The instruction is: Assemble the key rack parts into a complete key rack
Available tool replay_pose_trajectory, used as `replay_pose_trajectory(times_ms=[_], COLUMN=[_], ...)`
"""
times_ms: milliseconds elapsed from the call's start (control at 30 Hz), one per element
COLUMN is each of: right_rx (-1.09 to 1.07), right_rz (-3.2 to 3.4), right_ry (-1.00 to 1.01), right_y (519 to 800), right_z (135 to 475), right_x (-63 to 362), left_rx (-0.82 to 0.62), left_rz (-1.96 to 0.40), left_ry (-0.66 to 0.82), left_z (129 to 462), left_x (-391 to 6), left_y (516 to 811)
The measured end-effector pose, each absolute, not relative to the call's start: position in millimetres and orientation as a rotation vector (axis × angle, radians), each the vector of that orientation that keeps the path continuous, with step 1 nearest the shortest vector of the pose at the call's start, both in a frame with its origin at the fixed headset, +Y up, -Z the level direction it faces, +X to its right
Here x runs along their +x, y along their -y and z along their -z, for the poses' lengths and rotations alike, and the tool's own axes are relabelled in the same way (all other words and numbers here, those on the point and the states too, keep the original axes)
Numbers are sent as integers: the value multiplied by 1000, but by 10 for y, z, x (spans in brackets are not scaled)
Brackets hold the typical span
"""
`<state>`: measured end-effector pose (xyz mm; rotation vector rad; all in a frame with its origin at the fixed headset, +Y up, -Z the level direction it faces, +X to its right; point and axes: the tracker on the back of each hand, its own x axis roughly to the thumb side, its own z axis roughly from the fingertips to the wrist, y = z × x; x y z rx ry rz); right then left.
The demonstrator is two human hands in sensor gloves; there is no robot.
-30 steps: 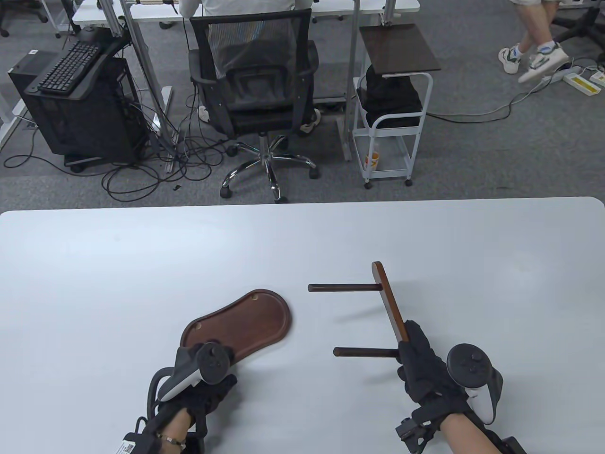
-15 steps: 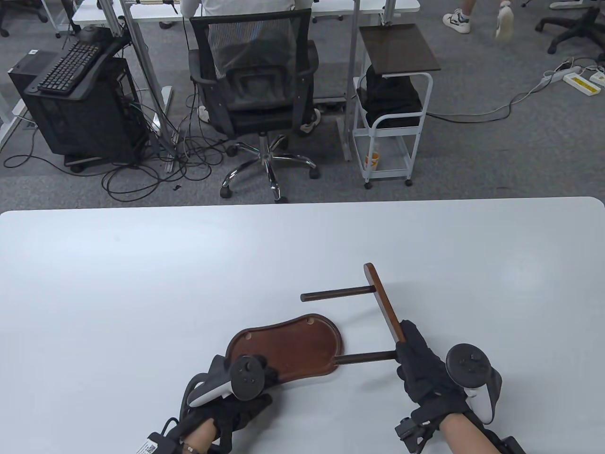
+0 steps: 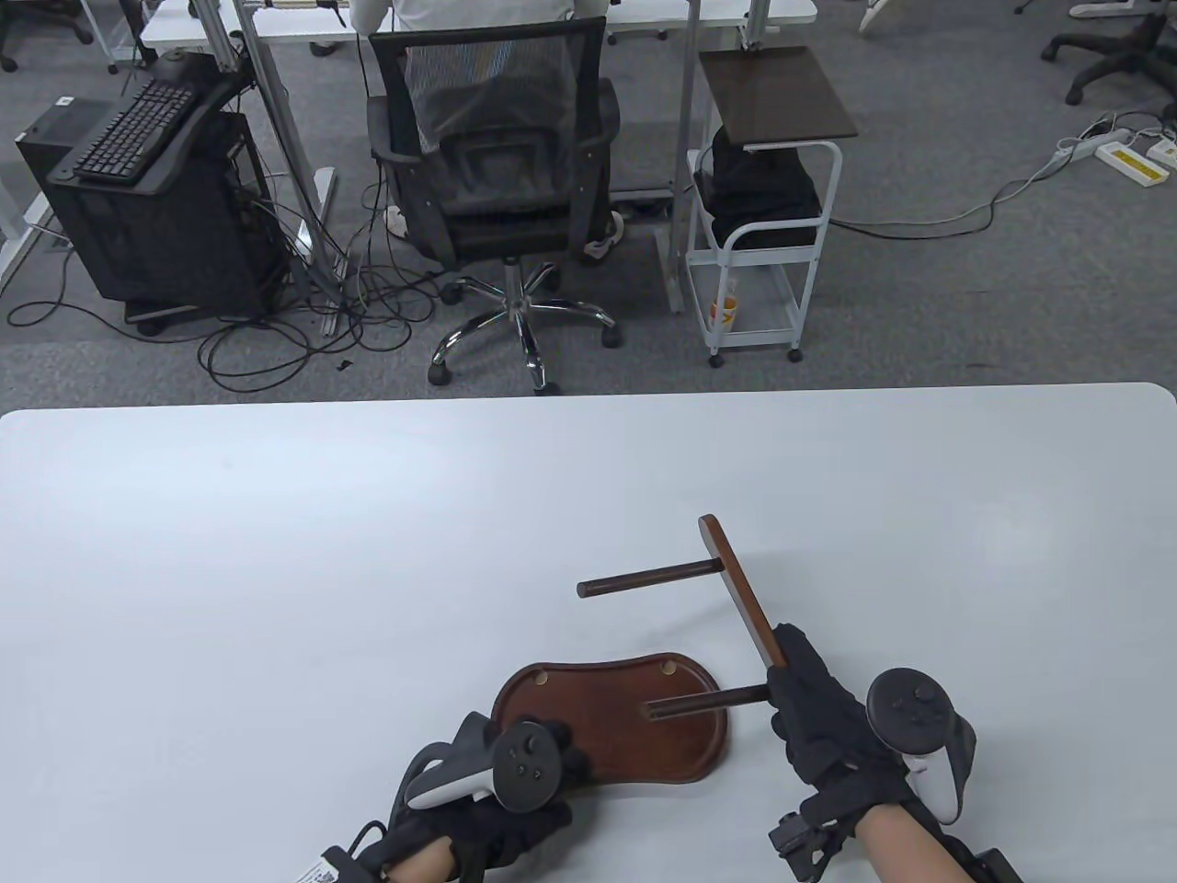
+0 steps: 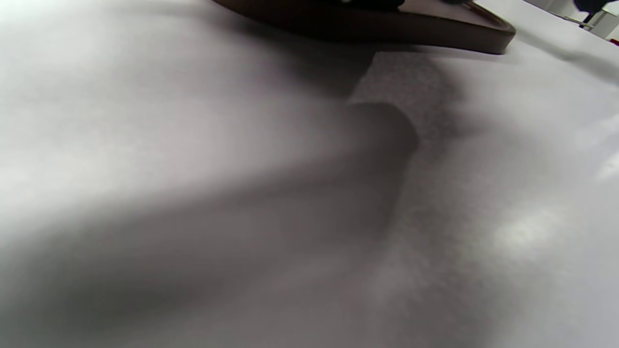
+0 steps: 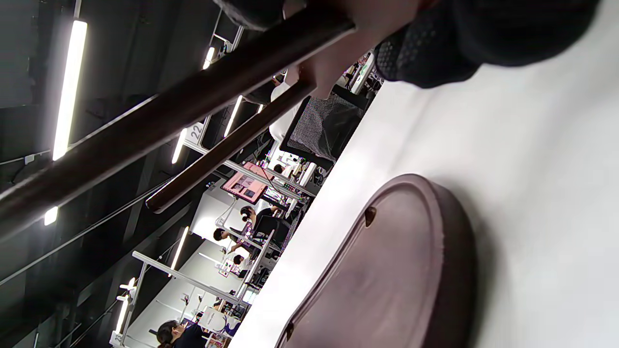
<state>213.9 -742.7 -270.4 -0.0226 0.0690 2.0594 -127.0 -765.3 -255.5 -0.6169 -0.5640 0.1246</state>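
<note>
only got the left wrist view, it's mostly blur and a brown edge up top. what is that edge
Observer: It's the rim of the wooden base tray, lying flat on the white table. The table view shows the left hand at the tray's near-left end.
Operator: where's the other part
Observer: The right hand holds the crossbar at its near end; two rods stick out leftward from it.
Operator: rods in the tray yet
Observer: Not seated. In the table view the near rod overlaps the tray, and the right wrist view shows both rods above it. The far rod lies beyond the tray.
Operator: any holes to aim for
Observer: Two small round sockets, one at, one at, along the tray's far rim.
</note>
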Motion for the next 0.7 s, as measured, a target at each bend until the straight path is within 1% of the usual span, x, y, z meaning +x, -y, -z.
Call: replay_pose_trajectory(times_ms=[200, 233, 333, 400, 433, 467, 533, 633, 700], right_rx=[-22, -22, 0, 9, 13, 19, 46, 79, 107], right_rz=[-2050, -2043, -2039, -2031, -2028, -2024, -2014, -2021, -2033], right_ry=[-71, -68, -35, -10, -4, 1, 2, 9, 21], right_y=[7426, 7421, 7384, 7354, 7341, 7327, 7275, 7207, 7146], right_z=[2710, 2713, 2744, 2778, 2796, 2813, 2872, 2940, 3004], right_x=[2145, 2150, 2172, 2182, 2184, 2182, 2151, 2104, 2064], left_rx=[-598, -573, -475, -410, -372, -356, -329, -360, -450], left_rz=[-120, -148, -289, -393, -481, -533, -744, -970, -1140], left_ry=[571, 564, 470, 400, 358, 335, 261, 218, 227], left_z=[2537, 2553, 2709, 2838, 2922, 2965, 3097, 3228, 3311], left_x=[-1249, -1269, -1425, -1565, -1649, -1691, -1793, -1817, -1783], left_y=[7621, 7581, 7365, 7198, 7097, 7048, 6910, 6850, 6875])
